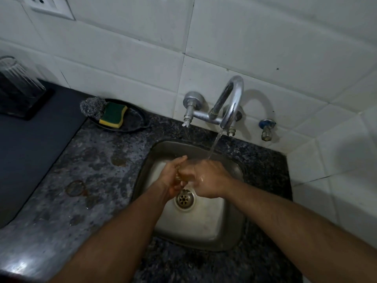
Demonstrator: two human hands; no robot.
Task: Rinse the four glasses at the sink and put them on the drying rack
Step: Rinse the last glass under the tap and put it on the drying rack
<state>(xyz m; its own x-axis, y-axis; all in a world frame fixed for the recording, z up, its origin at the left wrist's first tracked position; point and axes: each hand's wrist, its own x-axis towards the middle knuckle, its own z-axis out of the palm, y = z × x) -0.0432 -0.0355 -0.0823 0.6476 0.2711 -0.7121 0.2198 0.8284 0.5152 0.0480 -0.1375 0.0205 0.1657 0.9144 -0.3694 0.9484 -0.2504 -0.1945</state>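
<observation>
Over the steel sink [206, 223], both my hands hold a clear glass [183, 174] that is mostly hidden between them. My left hand [173, 176] cups it from the left and my right hand [206, 178] wraps it from the right, wet. Water runs from the chrome tap [230, 103] and falls onto the glass and my right hand. Another ribbed glass [18, 78] stands upside down on a dark rack [28, 111] at the far left.
A black dish [132, 123] with a green-yellow sponge [113, 114] and a steel scrubber [91, 106] sits left of the tap. The speckled granite counter [85, 180] surrounds the sink. A dark mat [30, 150] lies at left. A small blue valve [266, 127] is on the wall.
</observation>
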